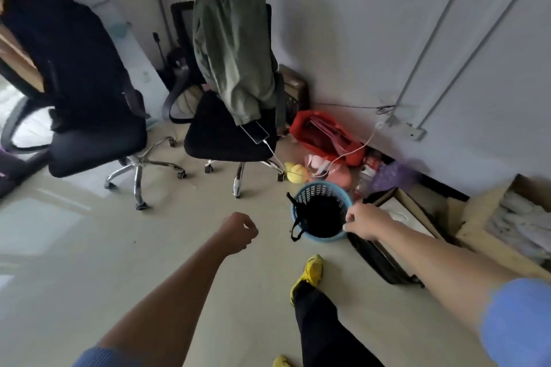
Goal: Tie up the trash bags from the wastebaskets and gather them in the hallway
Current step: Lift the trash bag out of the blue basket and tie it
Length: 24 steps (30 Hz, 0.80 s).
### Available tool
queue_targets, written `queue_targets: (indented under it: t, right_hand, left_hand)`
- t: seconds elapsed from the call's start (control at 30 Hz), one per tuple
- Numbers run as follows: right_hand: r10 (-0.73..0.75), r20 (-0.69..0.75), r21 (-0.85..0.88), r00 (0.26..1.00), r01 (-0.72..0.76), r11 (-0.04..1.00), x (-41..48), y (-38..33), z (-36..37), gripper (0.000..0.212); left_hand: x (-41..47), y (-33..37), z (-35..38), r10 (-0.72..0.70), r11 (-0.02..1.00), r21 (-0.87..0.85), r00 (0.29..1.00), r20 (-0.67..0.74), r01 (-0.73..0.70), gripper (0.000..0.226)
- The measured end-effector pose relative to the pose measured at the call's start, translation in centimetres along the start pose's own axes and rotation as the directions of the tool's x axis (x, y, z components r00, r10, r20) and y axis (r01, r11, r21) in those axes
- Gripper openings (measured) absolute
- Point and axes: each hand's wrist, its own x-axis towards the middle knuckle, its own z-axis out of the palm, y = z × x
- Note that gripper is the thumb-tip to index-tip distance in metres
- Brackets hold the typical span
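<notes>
A blue mesh wastebasket (310, 192) stands on the floor near the wall, lined with a black trash bag (323, 217). One bag handle (296, 226) hangs loose over the basket's left rim. My right hand (365, 222) is at the basket's right rim, fingers curled and pinching the bag's edge there. My left hand (240, 232) hovers over bare floor to the left of the basket, fingers curled into a loose fist with nothing in it.
Two black office chairs (98, 140) (229, 134) stand behind, one draped with a green garment (235, 50) and a phone on a white cable. A red bag (325, 134), plush toys (296, 173) and cardboard boxes (489, 217) crowd the wall at right. My yellow shoe (311, 270) is just before the basket.
</notes>
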Motion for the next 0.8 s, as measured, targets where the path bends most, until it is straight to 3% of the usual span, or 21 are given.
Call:
queue_targets:
  t: [0.23,0.43,0.8]
  right_hand:
    - [0.104,0.153,0.074,0.983,-0.116,0.991,12.4,-0.7,-1.5,0.028]
    - [0.169,0.18,0.187,0.969,-0.202,0.961,19.4,-2.1,-2.2,0.024]
    - [0.447,0.263,0.42,0.855,-0.519,0.745,33.7,-0.6,10.1,0.027]
  left_hand:
    - [12.7,3.1,-2.0,-0.112,0.99,0.103,0.987,0.117,0.1,0.007]
    - [21.9,5.6,-2.2,-0.136,0.988,0.104,0.971,0.195,0.117,0.012]
    - [42.2,0.7,6.4,-0.181,0.973,0.202,0.917,0.354,0.114,0.017]
